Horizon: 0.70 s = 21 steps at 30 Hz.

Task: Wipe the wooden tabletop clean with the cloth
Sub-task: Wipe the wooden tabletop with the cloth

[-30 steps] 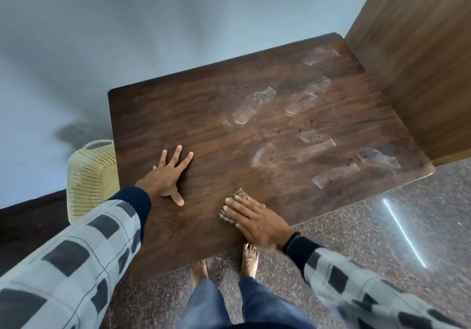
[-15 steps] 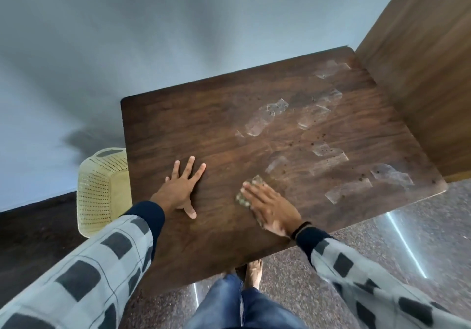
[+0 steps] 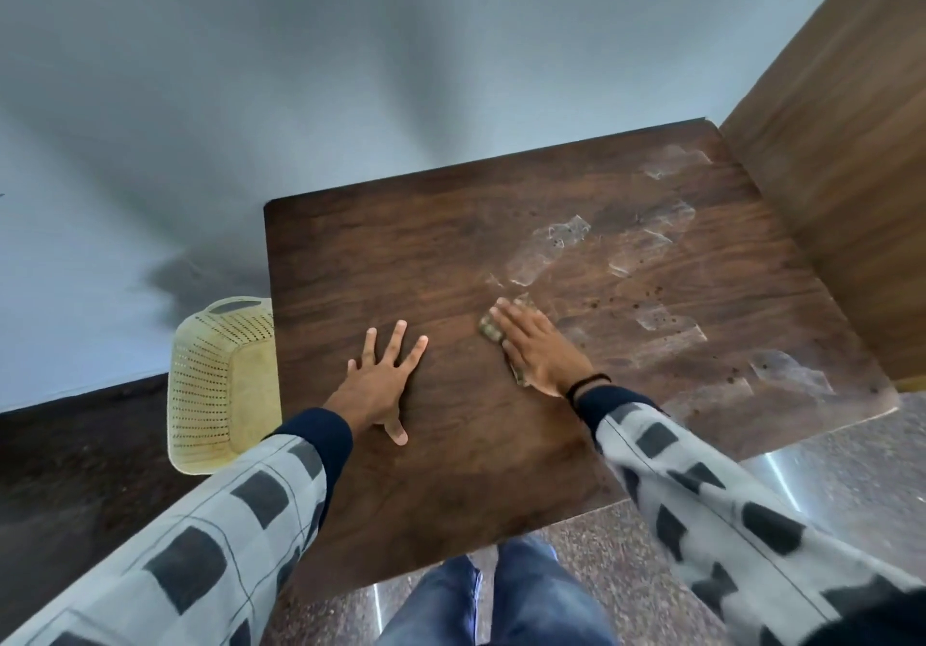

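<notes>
The dark wooden tabletop (image 3: pixel 401 264) fills the middle of the view. Pale smeared patches and dark specks cover its right half. My right hand (image 3: pixel 536 352) lies flat with straight fingers, pressing a small greenish cloth (image 3: pixel 488 329) onto the wood near the table's centre. Most of the cloth is hidden under the palm; only its edges show at the fingertips and beside the wrist. My left hand (image 3: pixel 383 380) rests flat on the tabletop to the left, fingers spread, holding nothing.
A cream perforated plastic basket (image 3: pixel 220 385) stands on the floor against the table's left edge. A brown wooden panel (image 3: pixel 842 154) rises along the table's right side. A grey wall runs behind. My legs (image 3: pixel 501 600) are at the near edge.
My right hand has slid the cloth away from me, from near the front edge toward the table's centre and the pale patches. The left hand stays flat in place.
</notes>
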Available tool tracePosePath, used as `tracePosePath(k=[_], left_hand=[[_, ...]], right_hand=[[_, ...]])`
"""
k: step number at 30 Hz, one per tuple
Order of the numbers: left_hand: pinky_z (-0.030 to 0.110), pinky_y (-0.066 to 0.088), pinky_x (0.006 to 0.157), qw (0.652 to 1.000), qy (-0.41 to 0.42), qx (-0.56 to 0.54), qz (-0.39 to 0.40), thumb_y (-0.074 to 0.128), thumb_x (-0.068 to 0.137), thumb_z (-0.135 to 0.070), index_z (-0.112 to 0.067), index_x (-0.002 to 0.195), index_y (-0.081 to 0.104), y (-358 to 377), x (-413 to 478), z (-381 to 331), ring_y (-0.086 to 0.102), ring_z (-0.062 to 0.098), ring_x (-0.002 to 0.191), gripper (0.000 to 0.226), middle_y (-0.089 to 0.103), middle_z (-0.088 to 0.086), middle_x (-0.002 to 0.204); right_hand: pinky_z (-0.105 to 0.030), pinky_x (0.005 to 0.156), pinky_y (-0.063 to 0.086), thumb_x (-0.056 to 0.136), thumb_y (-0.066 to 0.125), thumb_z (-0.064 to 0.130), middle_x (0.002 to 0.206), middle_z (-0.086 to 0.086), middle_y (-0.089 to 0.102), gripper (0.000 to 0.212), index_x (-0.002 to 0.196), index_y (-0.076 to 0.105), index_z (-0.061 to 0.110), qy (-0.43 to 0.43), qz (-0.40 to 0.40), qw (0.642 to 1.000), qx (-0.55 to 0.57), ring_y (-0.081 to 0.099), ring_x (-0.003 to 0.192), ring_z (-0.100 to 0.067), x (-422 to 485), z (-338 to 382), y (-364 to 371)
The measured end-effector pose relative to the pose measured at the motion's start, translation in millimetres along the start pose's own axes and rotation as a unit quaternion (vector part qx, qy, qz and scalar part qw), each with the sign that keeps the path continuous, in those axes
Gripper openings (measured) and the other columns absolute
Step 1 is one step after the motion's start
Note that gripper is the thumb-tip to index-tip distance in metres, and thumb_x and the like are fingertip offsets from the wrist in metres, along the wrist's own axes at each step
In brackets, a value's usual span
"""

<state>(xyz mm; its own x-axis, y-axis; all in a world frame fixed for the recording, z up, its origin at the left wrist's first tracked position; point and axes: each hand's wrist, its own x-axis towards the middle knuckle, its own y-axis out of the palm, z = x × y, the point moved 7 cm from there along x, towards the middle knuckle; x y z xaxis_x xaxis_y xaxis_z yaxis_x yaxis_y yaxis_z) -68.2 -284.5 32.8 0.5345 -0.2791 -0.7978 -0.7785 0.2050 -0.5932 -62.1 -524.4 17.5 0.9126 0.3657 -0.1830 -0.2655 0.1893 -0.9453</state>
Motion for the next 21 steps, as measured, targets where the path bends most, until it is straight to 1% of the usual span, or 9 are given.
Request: tracePosePath(k=[2,3,8,10,12,15,16,19,21], left_hand=[[0.065,0.004,0.116,1.000,-0.002,0.000,-0.002,0.096,0.059,-0.033,-0.038,0.149,-0.032,0.8,0.6,1.5,-0.038,0.040,0.139,0.156,-0.054,-0.004,0.146],[0.065,0.004,0.116,1.000,-0.002,0.002,-0.005,0.096,0.059,-0.034,-0.038,0.149,-0.032,0.8,1.1,1.5,-0.037,0.040,0.140,0.156,-0.053,-0.004,0.146],[0.065,0.005,0.116,1.000,0.000,-0.004,-0.011,0.096,0.057,-0.033,-0.039,0.148,-0.031,0.9,2.7,2.4,-0.038,0.039,0.140,0.157,-0.052,-0.005,0.147],[0.065,0.006,0.116,1.000,0.002,-0.001,-0.021,0.096,0.056,-0.034,-0.040,0.148,-0.031,-0.2,3.1,3.5,-0.038,0.039,0.140,0.158,-0.052,-0.006,0.147],[0.066,0.006,0.115,1.000,0.006,0.000,-0.026,0.096,0.055,-0.037,-0.040,0.149,-0.030,-0.5,2.2,4.6,-0.037,0.039,0.140,0.157,-0.050,-0.005,0.149],[0.068,0.006,0.114,1.000,0.008,0.007,-0.025,0.095,0.056,-0.039,-0.041,0.148,-0.031,-1.5,1.7,4.2,-0.037,0.040,0.140,0.156,-0.049,-0.005,0.149],[0.068,0.006,0.114,1.000,0.008,0.008,-0.025,0.095,0.056,-0.039,-0.041,0.148,-0.032,-1.0,1.8,4.4,-0.037,0.041,0.140,0.156,-0.050,-0.005,0.149],[0.068,0.006,0.114,1.000,0.008,0.002,-0.027,0.095,0.056,-0.039,-0.041,0.148,-0.031,-1.1,3.4,4.2,-0.038,0.040,0.139,0.155,-0.050,-0.006,0.148],[0.068,0.007,0.114,1.000,0.006,0.001,-0.028,0.094,0.056,-0.039,-0.041,0.149,-0.030,-2.2,2.2,5.0,-0.038,0.039,0.139,0.155,-0.049,-0.006,0.149]], right_hand=[[-0.039,0.126,-0.001,0.108,0.022,0.034,0.169,-0.005,0.008,0.057,0.161,0.015,0.014,0.110,-0.049,0.992,0.044,0.003,0.156,-0.025,8.2,-0.2,-2.9],[-0.037,0.125,-0.004,0.108,0.021,0.034,0.168,-0.008,0.011,0.057,0.160,0.018,0.012,0.119,-0.063,0.990,0.045,0.005,0.156,-0.027,6.6,10.1,1.6],[-0.038,0.126,0.010,0.109,0.023,0.033,0.167,-0.007,0.018,0.055,0.160,0.022,0.011,-0.093,-0.048,0.994,-0.004,0.012,0.155,-0.024,-4.4,46.2,16.4],[-0.039,0.126,0.006,0.110,0.022,0.032,0.168,-0.005,0.009,0.055,0.161,0.016,0.013,-0.103,-0.041,0.993,-0.034,0.004,0.156,-0.022,21.2,24.1,6.7],[-0.041,0.126,0.004,0.109,0.021,0.033,0.168,-0.005,0.008,0.055,0.161,0.016,0.013,0.009,-0.049,0.998,0.023,0.003,0.156,-0.023,49.2,-8.7,-7.2],[-0.045,0.126,0.009,0.106,0.024,0.031,0.166,-0.012,0.022,0.056,0.158,0.028,0.009,0.159,-0.115,0.978,0.072,0.016,0.154,-0.032,57.9,-18.0,-8.5],[-0.047,0.126,0.009,0.106,0.024,0.029,0.165,-0.013,0.022,0.056,0.158,0.028,0.010,0.150,-0.111,0.981,0.059,0.014,0.154,-0.032,56.1,-2.3,0.2],[-0.043,0.126,0.008,0.108,0.028,0.028,0.166,-0.007,0.021,0.053,0.159,0.027,0.014,-0.016,-0.077,0.996,0.040,0.011,0.155,-0.026,49.9,40.4,13.0],[-0.042,0.126,0.012,0.108,0.028,0.028,0.166,-0.005,0.021,0.053,0.159,0.026,0.013,-0.083,-0.076,0.993,0.023,0.013,0.155,-0.024,64.4,32.3,3.0]])
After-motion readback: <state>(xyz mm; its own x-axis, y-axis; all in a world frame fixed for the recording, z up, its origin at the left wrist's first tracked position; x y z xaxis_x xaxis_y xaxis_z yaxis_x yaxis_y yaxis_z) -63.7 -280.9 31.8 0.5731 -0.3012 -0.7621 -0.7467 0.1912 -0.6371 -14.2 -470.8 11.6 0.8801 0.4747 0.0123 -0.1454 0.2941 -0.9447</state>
